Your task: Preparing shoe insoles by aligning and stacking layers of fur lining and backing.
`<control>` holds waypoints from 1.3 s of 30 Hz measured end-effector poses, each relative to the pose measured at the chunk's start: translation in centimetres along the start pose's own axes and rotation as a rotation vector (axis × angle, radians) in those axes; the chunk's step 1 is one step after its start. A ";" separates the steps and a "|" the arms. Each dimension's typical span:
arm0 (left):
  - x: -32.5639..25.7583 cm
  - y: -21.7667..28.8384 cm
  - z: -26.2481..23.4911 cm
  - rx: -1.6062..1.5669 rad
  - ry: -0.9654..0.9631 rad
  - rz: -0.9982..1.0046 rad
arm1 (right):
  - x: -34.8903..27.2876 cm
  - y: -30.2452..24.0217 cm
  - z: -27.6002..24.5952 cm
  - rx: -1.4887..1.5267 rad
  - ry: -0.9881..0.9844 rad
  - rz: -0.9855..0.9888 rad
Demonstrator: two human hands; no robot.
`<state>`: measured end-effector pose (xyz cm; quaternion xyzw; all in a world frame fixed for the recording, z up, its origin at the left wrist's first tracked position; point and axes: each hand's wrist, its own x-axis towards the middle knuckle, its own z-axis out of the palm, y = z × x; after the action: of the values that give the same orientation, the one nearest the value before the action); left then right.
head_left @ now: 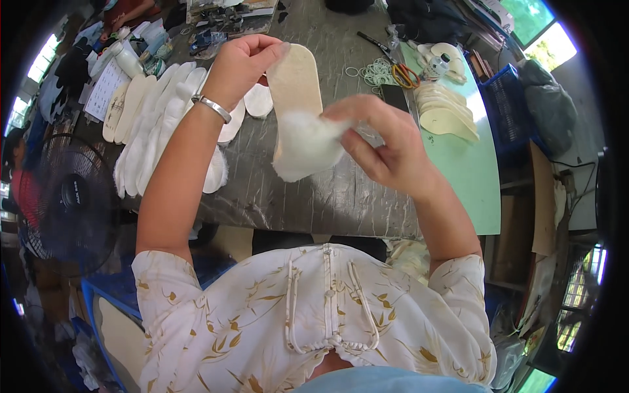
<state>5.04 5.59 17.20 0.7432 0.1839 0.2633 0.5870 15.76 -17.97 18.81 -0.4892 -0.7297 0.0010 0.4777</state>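
While the dark grey, wrinkled sheet-covered table (pixel 308 190) fills the middle of the view, everything else can be placed from it. Along its right side lies a pale green cutting mat (pixel 468 170), and on that mat's far part sits a fanned stack of cream insole-shaped pieces (pixel 445 111). Beyond the table's right side stands a blue plastic crate (pixel 508 108). On the table's left part a long row of white fleecy insole pieces (pixel 157 124) overlaps like shingles, running from the near left edge toward the far side. Off the table's left edge stands a black floor fan (pixel 72 203). Near the far right part of the table lie a scatter of pale rubber bands (pixel 373 72) and, just beside them, a black phone (pixel 395 97).

Held above the table's middle is the beige flat insole with a white fluffy lining (pixel 295 111). Its long axis runs away from the person, tilted slightly left at the far end, with the bare beige end far and the fleecy end near. The left hand (pixel 239 65), with a silver bracelet (pixel 213 108) at the wrist, pinches the far tip. The right hand (pixel 383 144) is closed on the near fleecy end from the right side, fingers pressing the fluff. The two hands are apart, one at each end of the insole, the right one nearer the person.
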 end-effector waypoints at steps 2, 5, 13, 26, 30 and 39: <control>-1.1 0.6 0.9 -0.019 -0.027 0.014 | 0.8 0.2 -0.1 0.047 0.033 0.071; -2.4 1.3 2.1 -0.145 -0.083 0.045 | 1.2 0.5 -0.4 0.080 0.054 0.192; -4.0 2.0 3.9 -0.157 -0.108 0.087 | 0.0 1.5 -0.6 0.146 0.144 0.436; -7.1 1.8 3.8 -0.196 -0.206 0.141 | -0.9 0.6 0.8 -0.184 0.265 0.097; -8.2 1.4 3.9 -0.199 -0.216 0.166 | -1.2 -0.5 1.3 -0.237 0.285 0.086; -8.8 1.2 4.4 -0.265 -0.214 0.170 | -1.8 -1.0 1.6 -0.247 0.314 0.163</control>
<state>0.64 -3.25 16.02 0.6961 0.0205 0.2533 0.6714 14.09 -19.02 17.13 -0.5956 -0.5989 -0.1262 0.5202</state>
